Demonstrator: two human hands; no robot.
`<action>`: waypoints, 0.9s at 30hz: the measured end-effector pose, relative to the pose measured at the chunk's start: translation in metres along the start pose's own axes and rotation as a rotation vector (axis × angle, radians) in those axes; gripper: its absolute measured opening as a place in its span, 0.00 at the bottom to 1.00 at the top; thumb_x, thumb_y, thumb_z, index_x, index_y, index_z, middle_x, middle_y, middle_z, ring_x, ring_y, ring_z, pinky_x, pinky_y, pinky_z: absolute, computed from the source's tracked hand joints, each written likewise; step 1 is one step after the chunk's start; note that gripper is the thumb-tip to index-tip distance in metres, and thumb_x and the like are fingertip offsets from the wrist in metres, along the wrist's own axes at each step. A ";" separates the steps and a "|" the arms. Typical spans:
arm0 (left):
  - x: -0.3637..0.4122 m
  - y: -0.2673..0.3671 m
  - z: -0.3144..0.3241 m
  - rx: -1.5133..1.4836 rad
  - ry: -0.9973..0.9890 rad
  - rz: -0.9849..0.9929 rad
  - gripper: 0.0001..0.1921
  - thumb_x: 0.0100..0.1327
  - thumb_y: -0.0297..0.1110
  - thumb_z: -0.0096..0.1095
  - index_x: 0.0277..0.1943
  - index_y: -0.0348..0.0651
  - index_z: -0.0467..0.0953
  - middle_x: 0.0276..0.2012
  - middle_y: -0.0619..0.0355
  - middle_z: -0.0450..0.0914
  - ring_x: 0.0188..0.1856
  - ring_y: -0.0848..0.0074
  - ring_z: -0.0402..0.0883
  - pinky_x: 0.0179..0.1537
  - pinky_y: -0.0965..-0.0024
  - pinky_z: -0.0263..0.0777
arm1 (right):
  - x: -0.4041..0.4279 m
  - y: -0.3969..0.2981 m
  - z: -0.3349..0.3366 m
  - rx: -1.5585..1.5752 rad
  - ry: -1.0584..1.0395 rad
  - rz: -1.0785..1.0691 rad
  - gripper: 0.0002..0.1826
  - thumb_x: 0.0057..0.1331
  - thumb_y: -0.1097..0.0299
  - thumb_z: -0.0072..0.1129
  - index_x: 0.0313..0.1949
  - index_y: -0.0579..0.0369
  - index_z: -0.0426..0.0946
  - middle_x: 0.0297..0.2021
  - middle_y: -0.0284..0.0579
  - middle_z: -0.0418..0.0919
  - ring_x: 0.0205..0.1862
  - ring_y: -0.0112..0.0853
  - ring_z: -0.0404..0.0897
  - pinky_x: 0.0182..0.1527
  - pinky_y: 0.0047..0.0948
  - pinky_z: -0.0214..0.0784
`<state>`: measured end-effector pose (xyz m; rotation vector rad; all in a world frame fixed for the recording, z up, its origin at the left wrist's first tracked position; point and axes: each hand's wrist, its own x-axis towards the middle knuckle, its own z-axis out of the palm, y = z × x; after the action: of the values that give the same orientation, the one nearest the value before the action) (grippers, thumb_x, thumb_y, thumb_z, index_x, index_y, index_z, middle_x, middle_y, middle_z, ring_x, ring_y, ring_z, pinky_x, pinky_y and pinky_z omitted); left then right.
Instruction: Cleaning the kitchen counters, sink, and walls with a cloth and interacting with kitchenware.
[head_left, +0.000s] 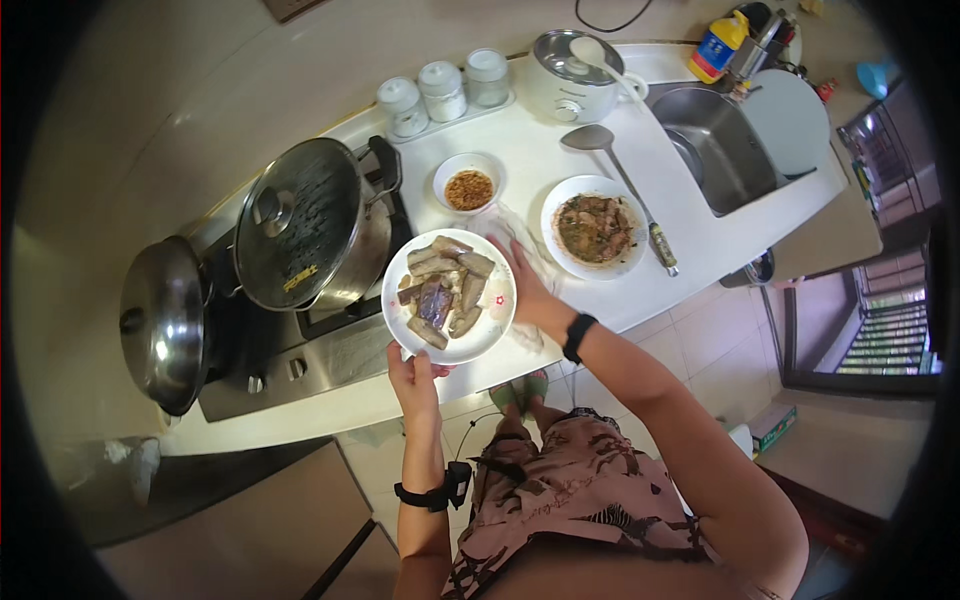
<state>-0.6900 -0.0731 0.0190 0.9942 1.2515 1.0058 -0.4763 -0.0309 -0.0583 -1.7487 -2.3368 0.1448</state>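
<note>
A white plate (486, 343) of cooked eggplant pieces (436, 301) is held above the counter's front. My left hand (415, 379) grips its lower left rim, thumb on top. At the plate's right edge is my right hand (529, 289), its fingertips partly hidden beside the rim, over a pale crumpled cloth (541, 244). Whether it grips the plate or the cloth cannot be told. Behind the plate sits a small white bowl (442, 180) of chopped reddish-brown seasoning (469, 190). To the right is a bowl (592, 271) of marinated meat (595, 229).
A lidded steel pot (360, 251) and a lidded wok (161, 322) stand on the gas stove (277, 390) at left. A spatula (630, 187) lies beside the meat bowl. Behind are seasoning jars (442, 91) and a white electric cooker (574, 94). The sink (724, 142) is at right.
</note>
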 end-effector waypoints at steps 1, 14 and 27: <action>0.001 -0.003 -0.001 -0.007 -0.008 -0.007 0.15 0.63 0.26 0.43 0.51 0.34 0.57 0.28 0.49 0.77 0.24 0.73 0.79 0.24 0.78 0.70 | -0.019 -0.005 -0.002 0.050 0.015 -0.019 0.42 0.54 0.43 0.50 0.63 0.52 0.53 0.64 0.55 0.46 0.67 0.47 0.40 0.64 0.53 0.33; 0.015 -0.060 0.028 0.010 -0.046 -0.145 0.17 0.62 0.24 0.40 0.55 0.34 0.55 0.32 0.49 0.77 0.25 0.72 0.80 0.27 0.77 0.72 | -0.161 0.039 -0.061 0.414 0.235 0.191 0.17 0.51 0.83 0.45 0.40 0.56 0.75 0.42 0.44 0.75 0.48 0.43 0.72 0.49 0.33 0.65; -0.011 -0.040 0.039 0.649 0.095 -0.067 0.18 0.64 0.32 0.48 0.55 0.33 0.62 0.30 0.52 0.79 0.23 0.72 0.79 0.24 0.75 0.71 | -0.091 0.090 -0.200 1.353 -0.162 0.375 0.15 0.54 0.82 0.36 0.38 0.54 0.69 0.34 0.32 0.70 0.36 0.19 0.68 0.38 0.17 0.61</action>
<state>-0.6497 -0.0958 -0.0139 1.3930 1.7308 0.5985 -0.3210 -0.1027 0.1062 -1.3189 -1.2216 1.5146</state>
